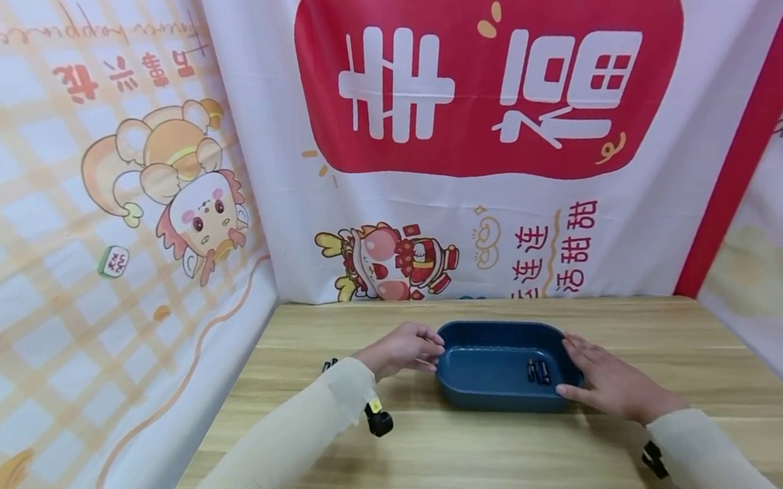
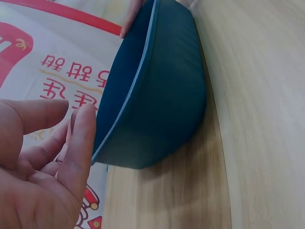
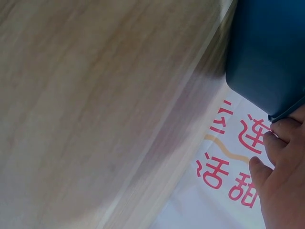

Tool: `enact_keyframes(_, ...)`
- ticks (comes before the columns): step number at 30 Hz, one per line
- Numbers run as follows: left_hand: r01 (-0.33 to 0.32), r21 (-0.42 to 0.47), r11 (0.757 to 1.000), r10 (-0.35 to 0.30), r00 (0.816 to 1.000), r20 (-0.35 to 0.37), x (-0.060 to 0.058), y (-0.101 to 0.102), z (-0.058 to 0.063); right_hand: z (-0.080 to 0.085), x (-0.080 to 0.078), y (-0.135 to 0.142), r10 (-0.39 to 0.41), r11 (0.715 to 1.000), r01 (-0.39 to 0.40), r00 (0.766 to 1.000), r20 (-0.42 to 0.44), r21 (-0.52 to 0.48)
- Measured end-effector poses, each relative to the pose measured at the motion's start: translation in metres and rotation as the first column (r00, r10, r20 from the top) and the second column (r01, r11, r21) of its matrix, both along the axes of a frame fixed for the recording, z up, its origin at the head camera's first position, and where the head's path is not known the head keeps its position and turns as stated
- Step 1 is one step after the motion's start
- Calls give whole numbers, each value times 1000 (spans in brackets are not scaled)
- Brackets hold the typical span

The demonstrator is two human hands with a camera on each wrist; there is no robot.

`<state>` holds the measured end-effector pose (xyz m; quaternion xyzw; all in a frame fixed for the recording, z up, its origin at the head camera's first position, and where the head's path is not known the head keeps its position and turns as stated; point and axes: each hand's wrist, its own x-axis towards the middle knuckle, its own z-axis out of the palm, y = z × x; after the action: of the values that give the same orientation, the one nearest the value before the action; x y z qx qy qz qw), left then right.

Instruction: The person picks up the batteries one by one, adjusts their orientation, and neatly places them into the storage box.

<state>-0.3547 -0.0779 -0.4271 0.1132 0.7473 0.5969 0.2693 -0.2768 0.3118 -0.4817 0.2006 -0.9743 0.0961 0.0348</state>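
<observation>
On your pale wood-grained table (image 1: 466, 463), your right hand (image 1: 613, 380), spread wide, grips the right end of the smooth, dark-blue, oblong plastic basin (image 1: 490, 372), mouth up, long axis left to right. Your left hand (image 1: 404, 348), thumb and fingers narrowly parted, is at the basin's left rim, contact unclear. Only the head view shows small dark cylinders (image 1: 542, 372) inside, right. Beyond hangs white, red-printed cloth (image 1: 642, 230).

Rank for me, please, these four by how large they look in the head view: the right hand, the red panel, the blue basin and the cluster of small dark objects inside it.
1. Red panel
2. Blue basin
3. Right hand
4. Cluster of small dark objects
</observation>
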Motion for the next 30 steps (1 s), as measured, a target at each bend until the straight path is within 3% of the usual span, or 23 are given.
enact_keyframes(14,-60,41,997,59,998,26,3,-34,-9,2,2,0,4,1000,-4,1000,6,-12)
enact_keyframes(22,-66,18,998,66,997,31,1,-68,-11,1,1,-1,0,1000,0,1000,-1,-1)
enact_keyframes(30,-119,4,993,119,992,34,1,-94,-14,-2,1,-1,-3,1000,3,1000,-11,-7)
